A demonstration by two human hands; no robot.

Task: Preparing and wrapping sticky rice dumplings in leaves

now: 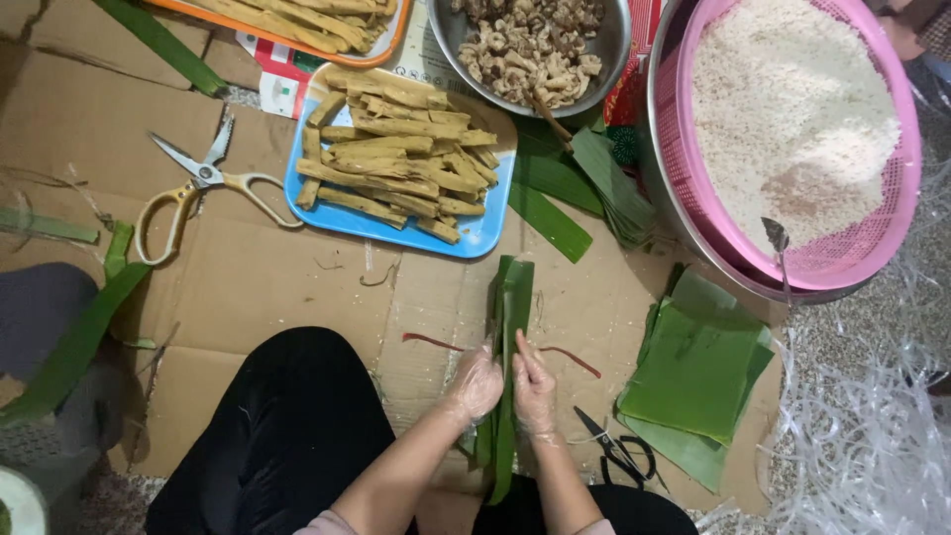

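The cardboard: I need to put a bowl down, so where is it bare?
Bare cardboard lies between the scissors, the blue tray and the knee, and at far upper left. It is crowded right of the folded leaves: leaf stack, black scissors, pink basket.

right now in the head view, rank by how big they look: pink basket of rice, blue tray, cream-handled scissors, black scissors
1. pink basket of rice
2. blue tray
3. cream-handled scissors
4. black scissors

This ranks size as it looks in the view only; the black scissors lie nearer the camera and are still smallest.
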